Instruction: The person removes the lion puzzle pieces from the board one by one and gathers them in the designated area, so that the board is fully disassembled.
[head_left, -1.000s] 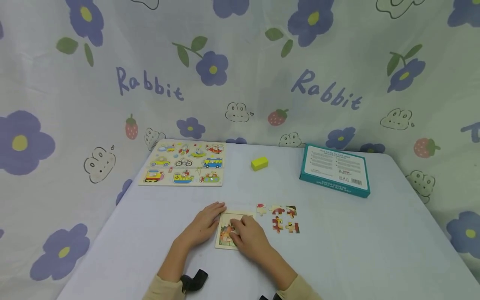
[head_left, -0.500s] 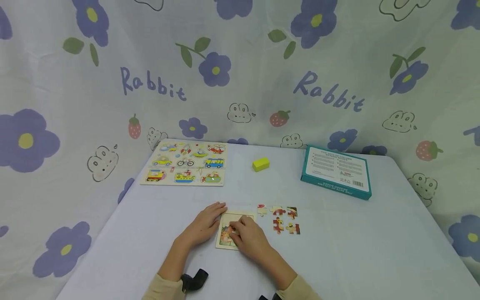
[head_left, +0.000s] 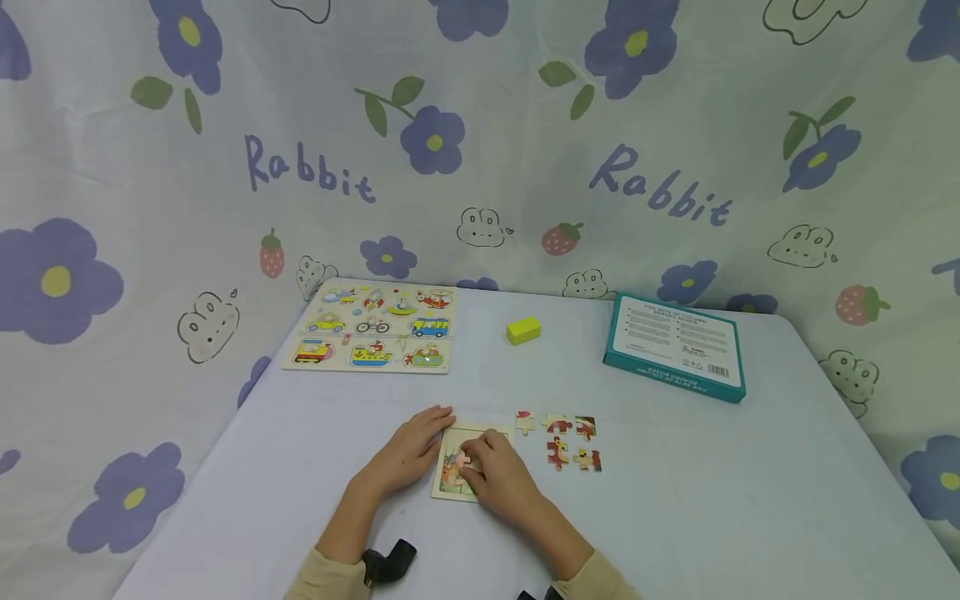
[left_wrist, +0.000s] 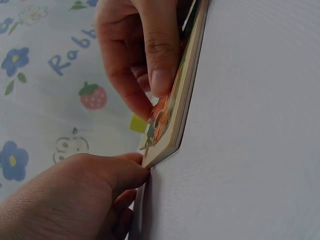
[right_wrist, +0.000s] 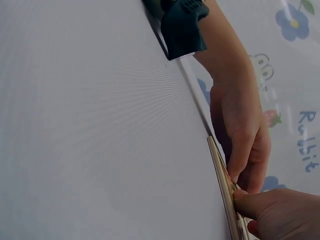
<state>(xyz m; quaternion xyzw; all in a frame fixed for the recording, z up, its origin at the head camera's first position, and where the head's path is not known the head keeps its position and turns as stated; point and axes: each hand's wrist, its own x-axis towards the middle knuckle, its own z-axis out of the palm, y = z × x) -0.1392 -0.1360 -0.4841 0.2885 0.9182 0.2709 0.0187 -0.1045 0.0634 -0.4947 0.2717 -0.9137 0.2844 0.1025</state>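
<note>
A shallow wooden puzzle board [head_left: 474, 426], partly filled with pieces of a colourful picture, lies flat on the white table. My left hand [head_left: 405, 448] rests along its left side, fingers fairly straight by the far corner; the thumb [left_wrist: 131, 172] touches the frame's edge in the left wrist view. Over the board my right hand [head_left: 504, 475] bends its fingers and pinches a pinkish jigsaw piece [head_left: 463, 459] with thumb and index finger. The right palm hides the board's near right part. Several loose jigsaw pieces [head_left: 557, 452] lie right of the board.
Farther back on the left lies a vehicle peg puzzle [head_left: 373, 327]. A yellow block [head_left: 523, 330] sits at back centre. The flat teal box [head_left: 675, 345] occupies the back right, and a patterned curtain [head_left: 480, 150] hangs behind the table.
The right fingers shift slightly over the board, and more of the pinkish piece shows between them. My left hand stays at the board's side. The head view has tilted a little.
</note>
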